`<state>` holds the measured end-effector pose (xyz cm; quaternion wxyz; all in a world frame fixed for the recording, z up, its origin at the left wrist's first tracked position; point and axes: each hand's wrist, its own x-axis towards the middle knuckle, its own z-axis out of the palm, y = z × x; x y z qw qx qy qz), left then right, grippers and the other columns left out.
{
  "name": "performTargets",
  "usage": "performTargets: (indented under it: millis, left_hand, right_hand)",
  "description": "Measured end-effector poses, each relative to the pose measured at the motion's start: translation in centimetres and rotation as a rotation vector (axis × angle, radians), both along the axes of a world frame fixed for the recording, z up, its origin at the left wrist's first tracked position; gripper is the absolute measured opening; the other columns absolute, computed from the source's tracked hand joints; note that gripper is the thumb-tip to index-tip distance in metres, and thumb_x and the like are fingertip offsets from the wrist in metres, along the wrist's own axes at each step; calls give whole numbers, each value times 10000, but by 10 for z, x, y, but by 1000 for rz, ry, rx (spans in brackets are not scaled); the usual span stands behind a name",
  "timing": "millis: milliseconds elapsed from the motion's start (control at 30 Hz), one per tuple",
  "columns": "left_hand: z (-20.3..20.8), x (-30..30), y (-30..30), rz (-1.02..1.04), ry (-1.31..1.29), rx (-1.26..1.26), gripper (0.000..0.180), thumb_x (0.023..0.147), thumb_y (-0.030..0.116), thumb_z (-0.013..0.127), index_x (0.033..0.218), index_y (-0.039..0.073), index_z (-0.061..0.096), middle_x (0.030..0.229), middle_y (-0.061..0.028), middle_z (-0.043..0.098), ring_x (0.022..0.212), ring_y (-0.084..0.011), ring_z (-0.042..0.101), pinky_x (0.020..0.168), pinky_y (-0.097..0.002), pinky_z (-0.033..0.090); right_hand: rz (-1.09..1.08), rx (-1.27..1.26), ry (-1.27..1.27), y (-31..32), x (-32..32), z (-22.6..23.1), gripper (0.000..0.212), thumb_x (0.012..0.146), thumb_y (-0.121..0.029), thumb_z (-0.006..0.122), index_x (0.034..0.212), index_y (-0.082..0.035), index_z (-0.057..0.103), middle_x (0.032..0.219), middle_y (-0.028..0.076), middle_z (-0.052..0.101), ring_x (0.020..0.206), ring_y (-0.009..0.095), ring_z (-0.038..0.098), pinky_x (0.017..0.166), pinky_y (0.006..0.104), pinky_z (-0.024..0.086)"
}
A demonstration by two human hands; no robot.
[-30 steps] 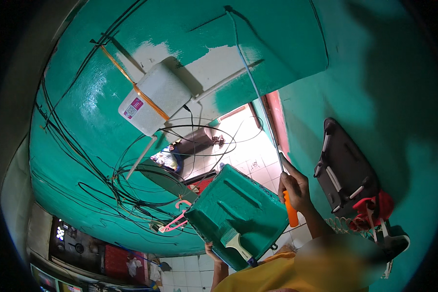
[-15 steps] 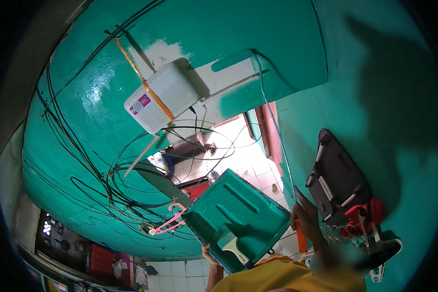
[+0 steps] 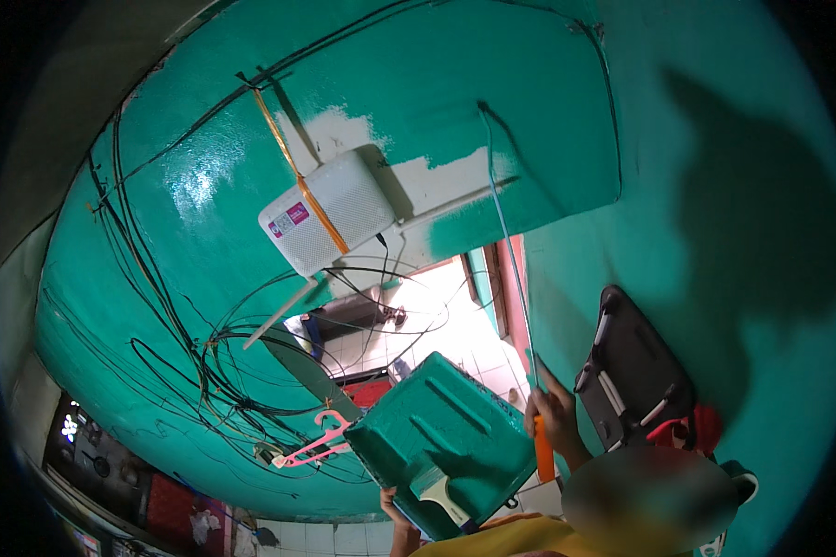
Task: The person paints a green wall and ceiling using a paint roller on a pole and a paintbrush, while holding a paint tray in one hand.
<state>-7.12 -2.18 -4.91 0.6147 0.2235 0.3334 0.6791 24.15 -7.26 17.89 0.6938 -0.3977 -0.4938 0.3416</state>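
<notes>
My right hand [image 3: 554, 416] is closed around the orange handle of a paint roller [image 3: 505, 227]. Its long, thin, pale-blue rod reaches up to the wall, with the upper end against green paint; the roller head is hard to pick out there. With my left hand [image 3: 395, 510] I grip the lower left edge of a paint tray [image 3: 474, 422], which is coated in green. A paintbrush [image 3: 447, 502] with a pale handle lies in the tray. Bare white wall [image 3: 441, 186] shows between the green areas, next to a white box-shaped device [image 3: 330, 218] tied with an orange strap.
Black cables [image 3: 204, 362] hang in loops on the left. A pink clothes hanger [image 3: 320, 443] hangs beside the tray. A doorway opens onto a tiled floor [image 3: 437, 325]. On the right wall hangs a dark folded table [image 3: 636, 357] near a red item [image 3: 706, 427].
Green now covers the upper right part of the white patch where the roller was. The wall and device sit lower in view. My right hand shows further left, still holding the roller.
</notes>
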Motion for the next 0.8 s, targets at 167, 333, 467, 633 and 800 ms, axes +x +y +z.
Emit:
performTargets:
  millis: [167,333,467,633,800]
  left_hand:
    - [-17,-3,9,-88,-168,-98,402,682,314,537,997,64,561,996,-80,591,908,-262,537,818,-369,424]
    - [12,8,2,-54,-93,-75,331,706,293,530,963,86,559,946,-53,578,881,-218,521,793,-331,408]
    - [21,13,-8,28,-76,-45,247,735,278,518,903,101,553,903,-35,562,852,-187,510,772,-297,397]
    - [26,12,-6,-54,-146,-62,239,741,280,516,895,102,556,927,-45,572,880,-203,520,802,-317,405]
    - [33,15,-7,-80,-170,-44,251,722,275,528,896,96,554,922,-41,568,891,-208,513,822,-328,394]
  right_hand:
    - [2,-22,-63,-6,4,-3,508,951,-214,375,1399,-26,229,509,40,455,394,117,437,415,259,389]
    - [-31,138,-53,34,10,34,459,956,-158,361,1387,-27,269,513,16,443,391,89,421,393,236,372]
    - [-60,218,-87,64,2,79,452,950,-172,388,1380,-55,307,514,-1,416,400,77,414,395,223,367]
    - [-15,216,-16,67,2,90,453,946,-171,394,1383,-80,315,538,-13,416,416,64,416,400,218,369]
    - [-81,128,-134,32,10,27,471,944,-128,421,1385,-39,279,498,-3,406,375,78,389,393,232,366]
